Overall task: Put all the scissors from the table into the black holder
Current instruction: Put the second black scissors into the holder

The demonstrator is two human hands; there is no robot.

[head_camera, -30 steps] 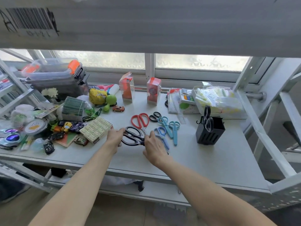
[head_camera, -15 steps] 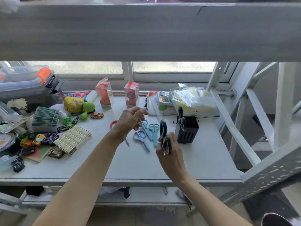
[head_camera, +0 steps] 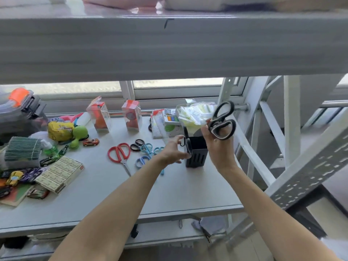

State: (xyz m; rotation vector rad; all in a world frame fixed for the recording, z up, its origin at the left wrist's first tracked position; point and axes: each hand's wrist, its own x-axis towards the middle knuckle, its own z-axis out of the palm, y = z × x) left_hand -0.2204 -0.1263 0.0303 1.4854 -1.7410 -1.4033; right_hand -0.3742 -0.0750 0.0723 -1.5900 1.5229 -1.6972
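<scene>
My right hand (head_camera: 216, 146) grips large black scissors (head_camera: 223, 120) by the blades, handles up, just above and right of the black holder (head_camera: 196, 156). One pair of black scissors (head_camera: 187, 143) stands in the holder at its left side. My left hand (head_camera: 172, 152) reaches toward the holder's left wall with fingers spread, holding nothing. On the table (head_camera: 113, 194) lie red scissors (head_camera: 119, 154), small black scissors (head_camera: 137, 145), and several blue and teal scissors (head_camera: 147, 149), partly hidden by my left forearm.
Toy cars, a white box (head_camera: 60, 173), a yellow pouch (head_camera: 60, 129) and a green toy crowd the table's left. Two clear boxes (head_camera: 131, 117) and a plastic bag (head_camera: 195, 114) stand at the back. A shelf (head_camera: 169, 48) overhangs; a white ladder frame (head_camera: 254, 151) stands right.
My right hand has lifted the large black scissors from the table and carried them right, above the holder. My left hand has let go and moved right to the holder.
</scene>
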